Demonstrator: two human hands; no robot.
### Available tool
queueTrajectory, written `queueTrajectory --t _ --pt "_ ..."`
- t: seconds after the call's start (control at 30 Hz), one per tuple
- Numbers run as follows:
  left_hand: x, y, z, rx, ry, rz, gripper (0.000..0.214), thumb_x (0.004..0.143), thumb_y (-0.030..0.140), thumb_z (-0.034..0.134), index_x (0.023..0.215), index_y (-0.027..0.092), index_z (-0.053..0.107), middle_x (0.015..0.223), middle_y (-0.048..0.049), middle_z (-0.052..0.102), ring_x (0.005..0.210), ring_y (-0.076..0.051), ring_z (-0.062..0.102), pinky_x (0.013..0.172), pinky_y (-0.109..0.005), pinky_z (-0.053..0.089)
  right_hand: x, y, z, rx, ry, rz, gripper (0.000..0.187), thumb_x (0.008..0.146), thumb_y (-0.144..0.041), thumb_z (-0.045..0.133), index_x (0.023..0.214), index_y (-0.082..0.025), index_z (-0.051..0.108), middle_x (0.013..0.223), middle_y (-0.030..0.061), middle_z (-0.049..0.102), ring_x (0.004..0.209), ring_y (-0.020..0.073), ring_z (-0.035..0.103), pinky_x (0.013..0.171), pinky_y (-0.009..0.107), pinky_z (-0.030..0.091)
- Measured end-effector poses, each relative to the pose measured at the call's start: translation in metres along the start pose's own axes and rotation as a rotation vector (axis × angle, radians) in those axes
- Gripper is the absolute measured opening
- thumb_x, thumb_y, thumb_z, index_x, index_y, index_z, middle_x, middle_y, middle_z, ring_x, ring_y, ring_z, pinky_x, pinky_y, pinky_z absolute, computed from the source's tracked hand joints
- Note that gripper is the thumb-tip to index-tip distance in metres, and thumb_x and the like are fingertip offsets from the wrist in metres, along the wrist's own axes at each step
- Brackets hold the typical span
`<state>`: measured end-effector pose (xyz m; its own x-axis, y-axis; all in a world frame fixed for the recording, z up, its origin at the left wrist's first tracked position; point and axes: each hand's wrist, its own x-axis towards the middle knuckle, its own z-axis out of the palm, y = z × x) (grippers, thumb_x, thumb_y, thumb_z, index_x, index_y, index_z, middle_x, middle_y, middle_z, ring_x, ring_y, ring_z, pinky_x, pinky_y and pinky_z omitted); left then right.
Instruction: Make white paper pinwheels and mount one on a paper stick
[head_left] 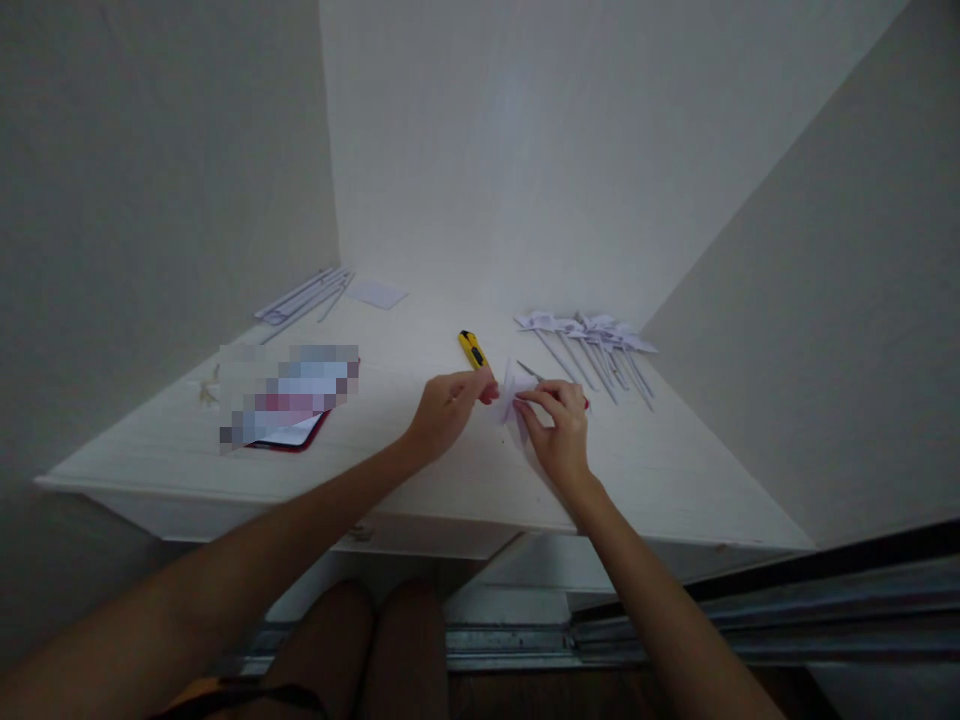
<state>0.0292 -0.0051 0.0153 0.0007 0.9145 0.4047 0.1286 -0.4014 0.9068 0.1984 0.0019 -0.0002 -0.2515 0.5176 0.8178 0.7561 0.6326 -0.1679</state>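
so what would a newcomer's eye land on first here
Probably the bright yellow cutter, lying on the white table just beyond the left hand. Next, the small white paper in front of the person, which the right hand seems to pinch. Then the cluster of paper-topped sticks at back right, and the red-edged phone at left.

Right hand (559,430) pinches paper (510,376), left hand (448,412) close by; cutter (472,350) beyond, paper-topped sticks (600,330) near the table (420,490)'s back right corner, sticks (301,298) at its back left, phone (294,434) near the front edge
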Motion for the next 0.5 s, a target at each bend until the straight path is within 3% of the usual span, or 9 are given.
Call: queueTrajectory --t 0.17,0.4,0.5 --pt "0.007 0.012 -0.050 -0.043 0.139 -0.026 0.042 0.085 0.037 0.037 0.075 0.008 0.066 0.070 -0.0088 0.068 0.063 -0.014 0.061 0.062 -0.025 0.044 0.027 0.000 0.007 0.106 0.050 0.184 0.013 0.072 -0.033 0.065 0.078 -0.023 0.071 0.086 0.0050 0.055 0.078 0.0186 0.046 0.073 0.036 0.036" --pt "0.031 0.000 -0.134 0.264 0.150 -0.087 0.034 0.081 0.033 0.044 0.070 0.010 0.065 0.064 -0.0068 0.066 0.054 -0.011 0.055 0.056 -0.023 0.043 0.078 -0.001 0.050 0.520 0.147 0.470 0.019 0.064 -0.033 0.065 0.078 -0.020 0.070 0.088 0.0042 0.058 0.079 0.0170 0.049 0.070 0.032 0.037" --pt "0.042 0.006 -0.154 0.337 0.069 -0.086 0.021 0.076 0.026 0.052 0.073 0.010 0.065 0.070 -0.0062 0.067 0.054 -0.010 0.054 0.054 -0.022 0.042 0.096 -0.013 0.070 0.636 0.130 0.484 0.018 0.064 -0.030 0.064 0.078 -0.019 0.069 0.087 0.0039 0.059 0.076 0.0154 0.049 0.070 0.031 0.037"
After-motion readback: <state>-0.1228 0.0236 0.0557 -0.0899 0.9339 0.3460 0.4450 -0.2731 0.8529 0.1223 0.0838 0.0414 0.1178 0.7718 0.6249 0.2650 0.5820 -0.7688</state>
